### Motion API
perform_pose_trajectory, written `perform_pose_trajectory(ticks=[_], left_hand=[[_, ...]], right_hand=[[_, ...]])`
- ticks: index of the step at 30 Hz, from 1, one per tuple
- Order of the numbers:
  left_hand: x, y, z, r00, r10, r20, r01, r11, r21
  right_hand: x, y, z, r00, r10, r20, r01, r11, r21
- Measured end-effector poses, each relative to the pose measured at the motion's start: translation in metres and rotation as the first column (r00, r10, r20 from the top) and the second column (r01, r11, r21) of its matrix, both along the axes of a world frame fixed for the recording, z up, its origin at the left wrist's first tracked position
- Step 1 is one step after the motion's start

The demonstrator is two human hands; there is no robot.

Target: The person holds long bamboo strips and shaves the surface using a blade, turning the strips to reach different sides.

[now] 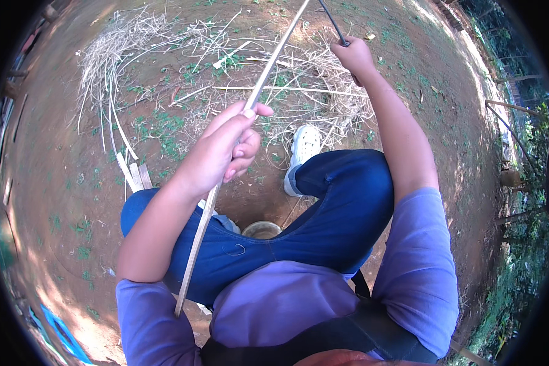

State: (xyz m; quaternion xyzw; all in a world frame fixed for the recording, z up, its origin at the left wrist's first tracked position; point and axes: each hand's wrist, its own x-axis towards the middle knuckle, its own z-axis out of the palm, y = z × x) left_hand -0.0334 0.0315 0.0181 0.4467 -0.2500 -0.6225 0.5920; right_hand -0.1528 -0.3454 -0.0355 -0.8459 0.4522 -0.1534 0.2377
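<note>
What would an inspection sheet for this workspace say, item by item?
Surface: bare dirt ground with sparse green weeds.
Job's things: long pale strip in left hand; thin dark tool in right hand.
Clutter: dry shavings pile; short flat slats; round container between the legs.
Grippers: both hands closed on their items.
Cables: nothing seen.
Surroundings: vegetation and poles at right; white shoe.
</note>
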Motion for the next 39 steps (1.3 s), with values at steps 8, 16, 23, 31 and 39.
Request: perform_pose_trajectory(ticks=[8, 16, 23, 31, 39], left_hand=[[-0.018, -0.010, -0.011, 0.991, -0.129, -0.015, 0.126, 0.982, -0.137], [0.029, -0.028, -0.015, 0.977, 0.168, -0.129, -0.209, 0.865, -0.456], [0.084, -0.026, -0.030, 0.859, 0.373, 0.351, -0.292, 0.920, -0.263], [0.113, -0.032, -0.087, 0.827, 0.153, 0.541, -0.156, 0.987, -0.041], [0.110, -0.022, -0.144, 0.809, -0.015, 0.588, -0.129, 0.971, 0.202]], right_hand=[[-0.075, -0.057, -0.031, 0.853, -0.473, 0.221, 0.379, 0.852, 0.360], [-0.089, -0.058, -0.042, 0.834, -0.435, 0.338, 0.301, 0.874, 0.382], [-0.061, -0.037, -0.038, 0.922, -0.260, 0.289, 0.134, 0.911, 0.391], [-0.030, -0.015, -0.030, 0.961, -0.050, 0.273, -0.054, 0.931, 0.361], [-0.028, 0.001, -0.025, 0.961, 0.027, 0.277, -0.131, 0.921, 0.366]])
